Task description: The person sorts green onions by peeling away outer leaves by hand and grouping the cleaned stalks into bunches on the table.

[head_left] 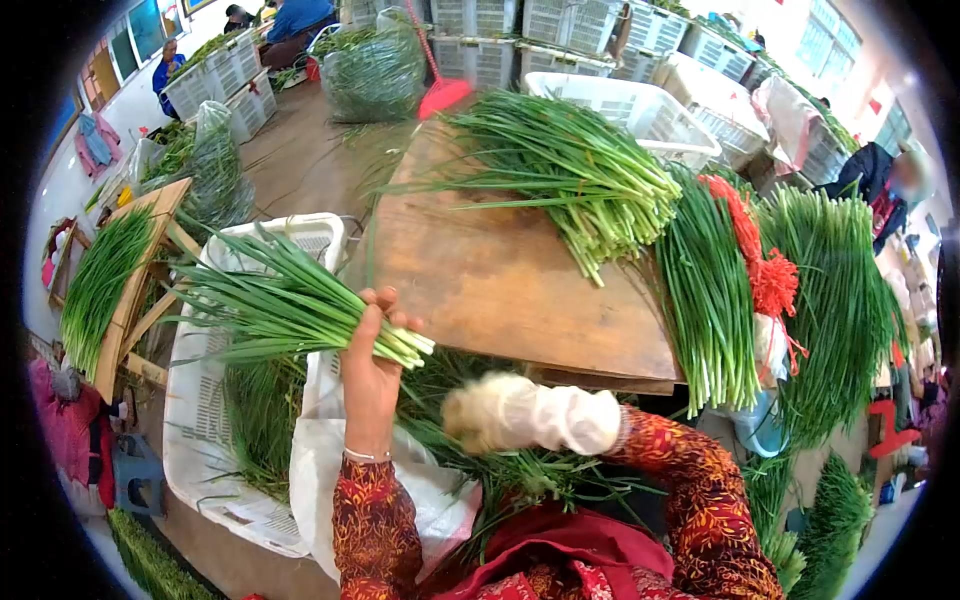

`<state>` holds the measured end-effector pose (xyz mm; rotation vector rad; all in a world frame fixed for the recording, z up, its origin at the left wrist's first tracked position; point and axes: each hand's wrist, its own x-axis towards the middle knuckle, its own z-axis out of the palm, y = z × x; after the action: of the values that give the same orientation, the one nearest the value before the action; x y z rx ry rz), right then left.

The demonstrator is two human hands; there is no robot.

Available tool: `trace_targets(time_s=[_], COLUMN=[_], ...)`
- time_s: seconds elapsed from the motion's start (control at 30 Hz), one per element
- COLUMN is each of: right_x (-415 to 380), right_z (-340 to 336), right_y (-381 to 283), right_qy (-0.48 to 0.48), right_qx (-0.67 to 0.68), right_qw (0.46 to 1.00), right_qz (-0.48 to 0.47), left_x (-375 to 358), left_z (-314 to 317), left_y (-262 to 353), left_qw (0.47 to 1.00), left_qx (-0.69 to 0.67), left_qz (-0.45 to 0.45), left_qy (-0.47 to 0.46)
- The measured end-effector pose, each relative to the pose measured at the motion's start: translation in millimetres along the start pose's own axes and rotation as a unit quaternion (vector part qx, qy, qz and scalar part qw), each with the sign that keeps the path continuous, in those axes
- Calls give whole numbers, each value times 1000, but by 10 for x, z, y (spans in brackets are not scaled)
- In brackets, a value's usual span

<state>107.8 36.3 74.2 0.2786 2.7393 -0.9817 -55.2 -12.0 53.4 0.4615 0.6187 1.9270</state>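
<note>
My left hand [372,350] is wrapped round a bunch of Chinese chives [285,300], its pale cut ends pointing right and its green leaves fanning out to the left. My right hand [490,412] wears a whitish glove and is smeared by motion, so its fingers cannot be made out. It is over loose chives [540,475] lying across my lap, to the right of the held bunch. A big heap of chives [570,170] lies on the wooden table [480,280] in front of me, stems toward the right.
A white plastic crate [185,440] with chives stands at my left. At the right are more chive bundles [705,310] and a hank of red ties [770,280]. Stacked crates [480,60] and a red dustpan [443,98] are at the back. Other people sit around the room.
</note>
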Motion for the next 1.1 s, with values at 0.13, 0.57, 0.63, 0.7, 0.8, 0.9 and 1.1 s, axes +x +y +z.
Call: trace_targets(time_s=[0.13, 0.57, 0.63, 0.7, 0.8, 0.9, 1.1], right_x=[-558, -496, -413, -415, -506, -541, -283], right_z=[-752, -488, -281, -271, -279, -201, 148], right_y=[392, 881, 874, 780, 725, 609, 318], right_qy=[387, 348, 360, 371, 385, 372, 410], right_qx=[-108, -165, -113, -68, 71, 239, 221], right_qw=[913, 877, 878, 866, 869, 857, 858], right_qz=[71, 287, 295, 327, 303, 264, 217], left_x=[-76, -79, -97, -108, -106, -111, -171], left_z=[83, 36, -35, -36, -69, -45, -5], left_y=[-268, -562, -564, -523, -489, -538, -644], left_qw=[993, 986, 985, 986, 984, 982, 975], left_qx=[-38, 13, 19, 35, 26, 23, 47], left_qz=[-99, -164, -174, -160, -176, -188, -215], left_qy=[-51, -15, -7, -7, 1, 10, 13])
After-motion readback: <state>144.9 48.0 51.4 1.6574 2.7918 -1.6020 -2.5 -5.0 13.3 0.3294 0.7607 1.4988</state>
